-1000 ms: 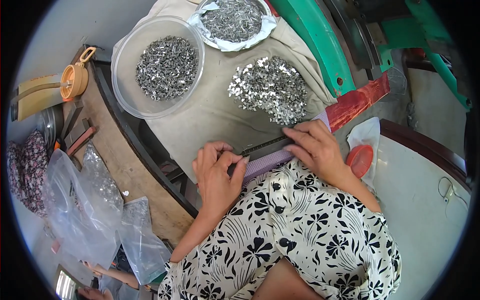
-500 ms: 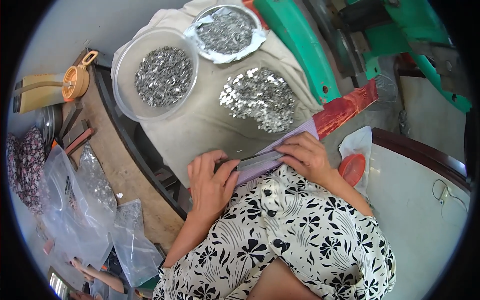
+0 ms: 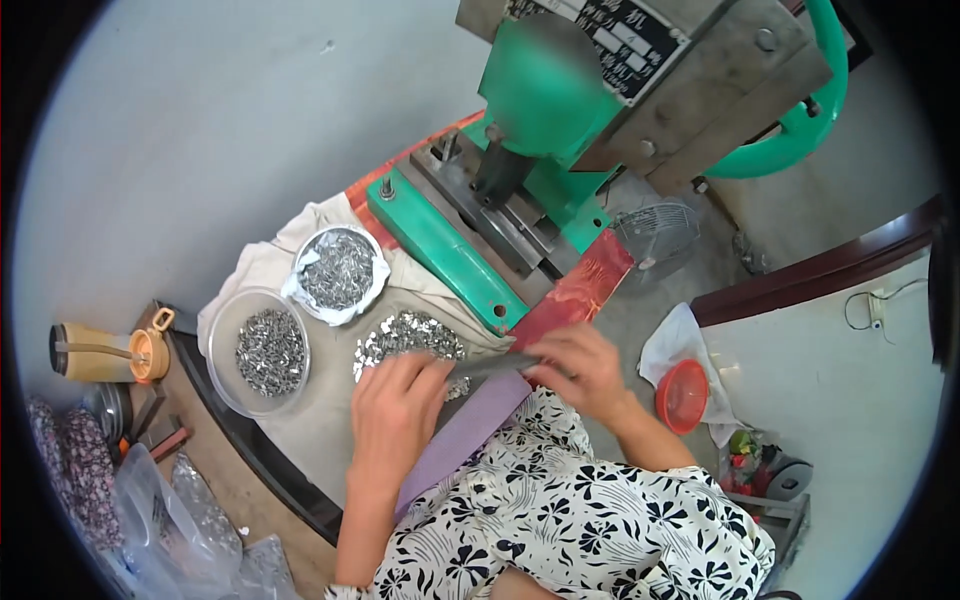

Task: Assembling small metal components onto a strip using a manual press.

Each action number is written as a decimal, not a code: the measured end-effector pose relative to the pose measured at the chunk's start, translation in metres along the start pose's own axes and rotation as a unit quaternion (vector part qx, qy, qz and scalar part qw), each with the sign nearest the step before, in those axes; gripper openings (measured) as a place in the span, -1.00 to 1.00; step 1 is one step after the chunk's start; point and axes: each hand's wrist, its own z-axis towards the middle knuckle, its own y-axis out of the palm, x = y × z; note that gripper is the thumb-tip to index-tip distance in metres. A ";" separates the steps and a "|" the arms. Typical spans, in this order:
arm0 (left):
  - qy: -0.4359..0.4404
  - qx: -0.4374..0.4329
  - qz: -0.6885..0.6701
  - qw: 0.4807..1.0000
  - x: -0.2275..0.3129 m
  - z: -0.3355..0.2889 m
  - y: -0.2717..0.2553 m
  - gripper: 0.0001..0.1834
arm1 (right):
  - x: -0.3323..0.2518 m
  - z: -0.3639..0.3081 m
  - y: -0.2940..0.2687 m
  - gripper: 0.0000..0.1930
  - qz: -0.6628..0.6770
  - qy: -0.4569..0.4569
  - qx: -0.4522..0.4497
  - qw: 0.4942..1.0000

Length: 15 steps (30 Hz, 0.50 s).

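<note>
your left hand (image 3: 393, 408) and right hand (image 3: 580, 370) pinch a dark strip (image 3: 488, 367) by its ends, likely to steady it, near the metal pile (image 3: 410, 332).

Plate (image 3: 645, 48): black, bore white printed characters and pale boxes.
Machine (image 3: 550, 115): carried 1 such plate near its top.

It's a workshop: green press (image 3: 548, 100), metal pieces (image 3: 410, 335).
</note>
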 end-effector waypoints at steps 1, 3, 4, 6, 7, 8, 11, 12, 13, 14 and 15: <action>0.040 -0.004 -0.005 0.999 -0.005 0.024 0.006 -0.76 | 0.006 0.006 -0.010 -0.73 -0.034 -0.003 0.026 0.999; 0.096 -0.001 0.006 0.995 -0.005 0.060 0.004 -0.82 | 0.008 0.019 -0.025 -0.73 -0.062 -0.002 0.070 0.996; 0.123 -0.007 0.003 0.992 -0.007 0.083 0.009 -0.85 | 0.013 0.025 -0.031 -0.74 -0.080 0.009 0.090 0.993; 0.172 -0.025 0.018 0.985 -0.012 0.122 0.015 -0.77 | 0.027 0.036 -0.032 -0.76 -0.082 0.036 0.132 0.987; 0.186 -0.034 0.032 0.981 -0.014 0.138 0.020 -0.78 | 0.033 0.041 -0.032 -0.76 -0.079 0.045 0.149 0.985; 0.199 -0.043 0.046 0.978 -0.016 0.151 0.024 -0.79 | 0.036 0.046 -0.031 -0.77 -0.085 0.053 0.164 0.981; 0.246 -0.044 0.105 0.962 -0.019 0.176 0.032 -0.85 | 0.041 0.055 -0.031 -0.79 -0.116 0.067 0.162 0.978; 0.267 -0.052 0.139 0.952 -0.019 0.181 0.036 -0.88 | 0.043 0.054 -0.028 -0.79 -0.117 0.068 0.164 0.977; 0.269 -0.052 0.139 0.952 -0.020 0.185 0.039 -0.88 | 0.045 0.054 -0.024 -0.80 -0.080 0.105 0.162 0.978; 0.292 -0.056 0.164 0.941 -0.021 0.189 0.043 -0.91 | 0.047 0.054 -0.022 -0.81 -0.043 0.140 0.159 0.976; 0.312 -0.060 0.190 0.929 -0.020 0.190 0.044 -0.92 | 0.047 0.053 -0.021 -0.81 -0.041 0.139 0.158 0.977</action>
